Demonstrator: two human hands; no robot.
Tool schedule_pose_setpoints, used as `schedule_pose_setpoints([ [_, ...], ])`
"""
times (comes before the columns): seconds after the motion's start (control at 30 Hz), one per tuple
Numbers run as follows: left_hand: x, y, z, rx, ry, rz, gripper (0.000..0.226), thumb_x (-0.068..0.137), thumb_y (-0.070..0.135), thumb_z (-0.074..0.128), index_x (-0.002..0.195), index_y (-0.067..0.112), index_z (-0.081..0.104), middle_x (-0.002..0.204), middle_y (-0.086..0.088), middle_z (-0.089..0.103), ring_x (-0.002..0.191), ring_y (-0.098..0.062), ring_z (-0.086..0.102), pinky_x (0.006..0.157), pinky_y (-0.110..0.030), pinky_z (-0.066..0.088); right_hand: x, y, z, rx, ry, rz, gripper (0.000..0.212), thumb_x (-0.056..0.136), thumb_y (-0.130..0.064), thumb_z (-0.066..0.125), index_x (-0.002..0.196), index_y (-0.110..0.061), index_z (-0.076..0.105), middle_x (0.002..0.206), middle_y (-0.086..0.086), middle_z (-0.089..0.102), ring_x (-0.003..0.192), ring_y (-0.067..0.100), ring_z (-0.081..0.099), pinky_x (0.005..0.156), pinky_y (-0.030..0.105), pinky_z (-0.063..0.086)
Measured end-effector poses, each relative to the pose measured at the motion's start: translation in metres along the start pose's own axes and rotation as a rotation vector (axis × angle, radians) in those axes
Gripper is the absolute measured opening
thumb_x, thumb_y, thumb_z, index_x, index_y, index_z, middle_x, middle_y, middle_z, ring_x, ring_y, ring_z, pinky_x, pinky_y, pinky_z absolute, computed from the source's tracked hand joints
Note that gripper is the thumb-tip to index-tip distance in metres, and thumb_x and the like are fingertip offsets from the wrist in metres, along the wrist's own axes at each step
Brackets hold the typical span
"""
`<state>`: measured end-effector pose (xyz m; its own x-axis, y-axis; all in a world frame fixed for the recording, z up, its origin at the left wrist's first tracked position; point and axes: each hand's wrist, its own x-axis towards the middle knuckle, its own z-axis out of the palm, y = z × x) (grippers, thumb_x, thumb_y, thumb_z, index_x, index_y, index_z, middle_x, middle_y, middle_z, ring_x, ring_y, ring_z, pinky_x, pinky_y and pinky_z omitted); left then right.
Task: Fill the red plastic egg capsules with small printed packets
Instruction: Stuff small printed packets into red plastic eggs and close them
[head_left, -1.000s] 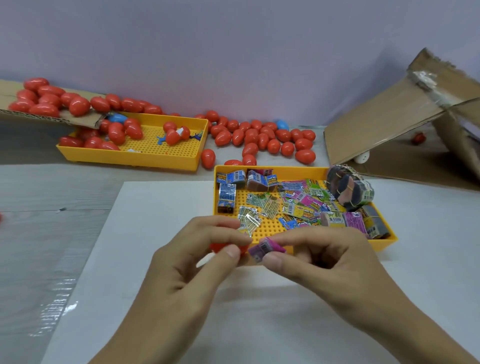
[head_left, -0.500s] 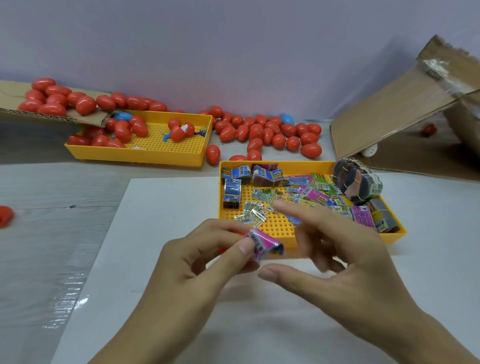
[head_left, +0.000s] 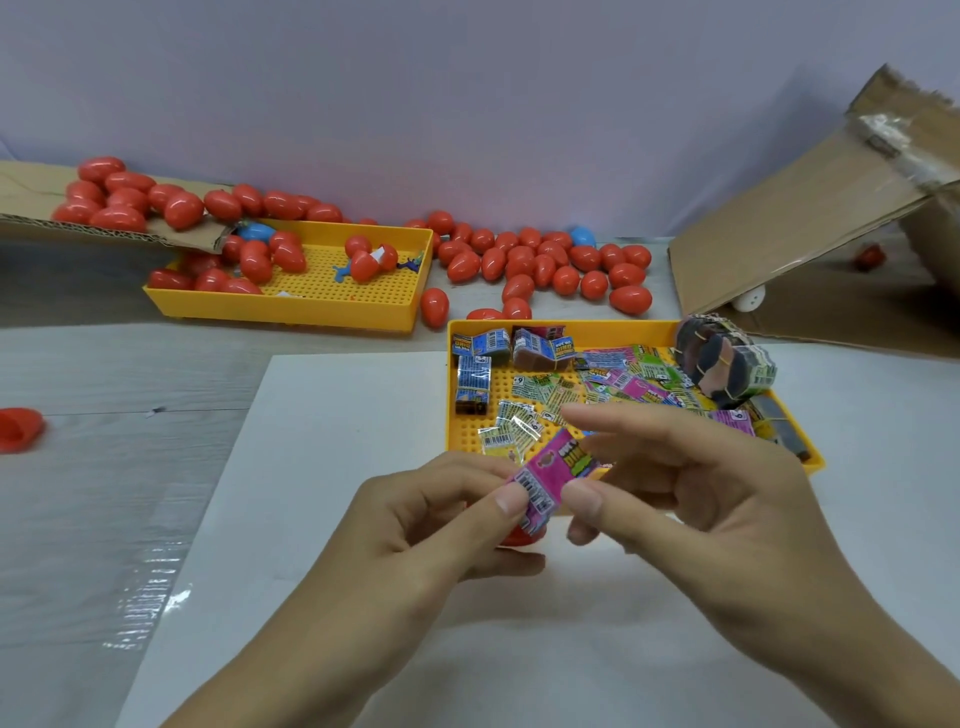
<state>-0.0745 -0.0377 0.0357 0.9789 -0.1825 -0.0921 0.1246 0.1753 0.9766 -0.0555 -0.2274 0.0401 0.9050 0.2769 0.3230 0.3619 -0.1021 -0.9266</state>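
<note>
Here near tray (head_left: 524, 327) holds packets; left hand (head_left: 415, 525) pinches pink packet (head_left: 553, 475), right hand (head_left: 696, 499) open

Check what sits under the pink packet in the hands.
A sliver of red capsule shows beneath the pink packet, held in the left hand. Fingers cover its opening and inside.

A white sheet (head_left: 332, 519) lay on the pale wood-grain table (head_left: 104, 499). At the far left a flattened strip of cardboard (head_left: 31, 221) rested over the corner of a yellow perforated tray (head_left: 311, 309). Two blue capsules stood out: one (head_left: 257, 230) in that tray, another (head_left: 582, 236) by the wall. To the right an opened cardboard box (head_left: 789, 223) leaned with its flap raised (tape on the top edge), a small white object (head_left: 750, 299) beneath it.
</note>
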Motion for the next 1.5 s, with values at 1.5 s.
schedule_pose_setpoints([
  [1.5, -0.005, -0.005, 0.002, 0.217, 0.084, 0.258, 0.022, 0.069, 0.038, 0.074, 0.071, 0.017, 0.081, 0.1, 0.001, 0.071, 0.098, -0.018, 0.069, 0.07, -0.019, 0.056, -0.005, 0.0, 0.005, -0.392, -0.024, -0.17, 0.047, 0.071, -0.039, 0.081, 0.116, -0.029, 0.071, 0.11, -0.013, 0.064, 0.096, 0.01, 0.062, 0.069, 0.015, 0.046],
])
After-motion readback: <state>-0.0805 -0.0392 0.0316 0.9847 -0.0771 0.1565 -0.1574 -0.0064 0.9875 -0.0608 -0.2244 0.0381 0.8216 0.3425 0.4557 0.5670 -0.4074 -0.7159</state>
